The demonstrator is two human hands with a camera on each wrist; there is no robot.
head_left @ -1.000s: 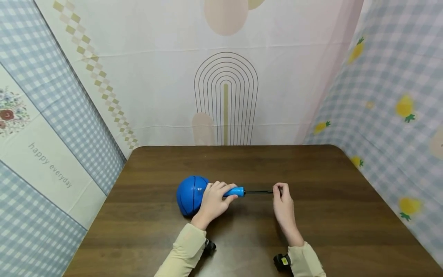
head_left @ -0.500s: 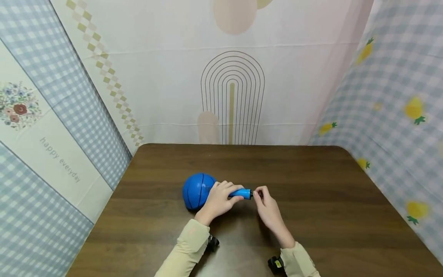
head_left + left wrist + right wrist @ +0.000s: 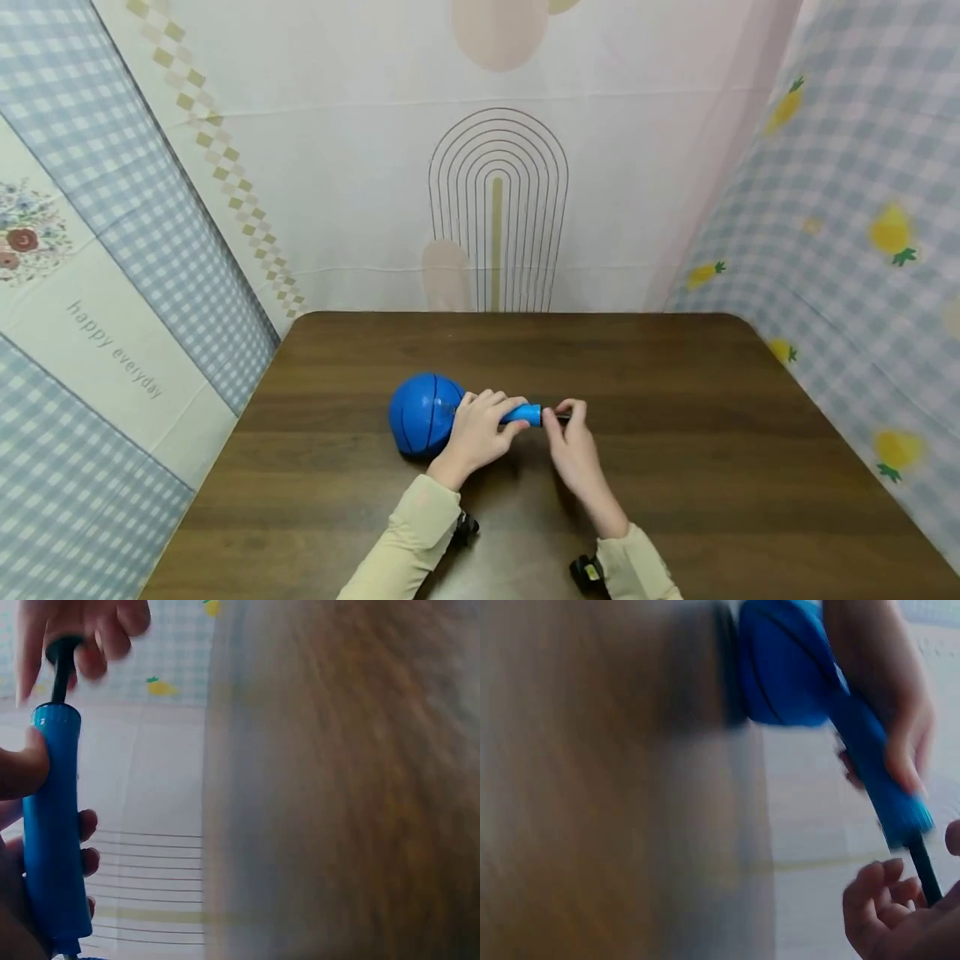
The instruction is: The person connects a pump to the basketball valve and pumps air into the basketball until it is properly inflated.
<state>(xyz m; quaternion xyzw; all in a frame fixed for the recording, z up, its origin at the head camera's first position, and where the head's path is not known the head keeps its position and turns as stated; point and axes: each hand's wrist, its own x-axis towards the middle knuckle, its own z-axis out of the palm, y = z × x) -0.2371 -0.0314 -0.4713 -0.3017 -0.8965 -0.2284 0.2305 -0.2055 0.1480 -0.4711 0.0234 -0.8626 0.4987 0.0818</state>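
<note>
In the head view my left hand (image 3: pixel 480 429) grips the barrel of a blue hand pump (image 3: pixel 525 414), which lies level above the table. A blue ball (image 3: pixel 424 415) with black seam lines, partly flattened, sits at the pump's left end. My right hand (image 3: pixel 573 450) holds the pump's black handle (image 3: pixel 64 645), much of which its fingers cover. A short stretch of black rod (image 3: pixel 60 682) shows between barrel and handle in the left wrist view. From the right wrist view, the barrel (image 3: pixel 877 769) runs from the ball down toward the right fingers (image 3: pixel 866 900).
Beneath everything is a brown wooden table (image 3: pixel 675 367). A pale patterned cloth (image 3: pixel 352 192) hangs behind its far edge, with checked cloth (image 3: pixel 847 208) at the right side. Small black wrist devices (image 3: pixel 585 573) sit by both sleeves.
A second ago the rod was drawn far out to the right. My right hand has since moved left, and most of the rod has gone into the barrel. My left hand keeps its grip.
</note>
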